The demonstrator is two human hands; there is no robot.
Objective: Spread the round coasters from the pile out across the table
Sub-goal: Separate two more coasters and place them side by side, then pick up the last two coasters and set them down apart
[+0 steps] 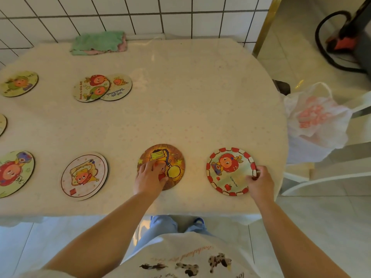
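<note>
While both hands are down on the table, the left hand lies flat w/ fingers spread on the orange-brown coaster at abt 6 o'clock, pressing on it rather than gripping. Right hand has its grip pinched shut on the rim of the red-bordered coaster, at abt 5 o'clock near the table's right edge. That coaster looks flat on the table or close to it, can't tell for sure.

Others are already laid out: a pale pink-rimmed coaster at 7 o'clock, a green one further left, cut off by the frame, another green coaster at 10 o'clock, and a sliver of one at 9. Two overlapping coasters sit at 11 o'clock, the left one on top.

Folded green and pink cloths at 12 by the tiled wall. White plastic bag off the table at 3 o'clock.
</note>
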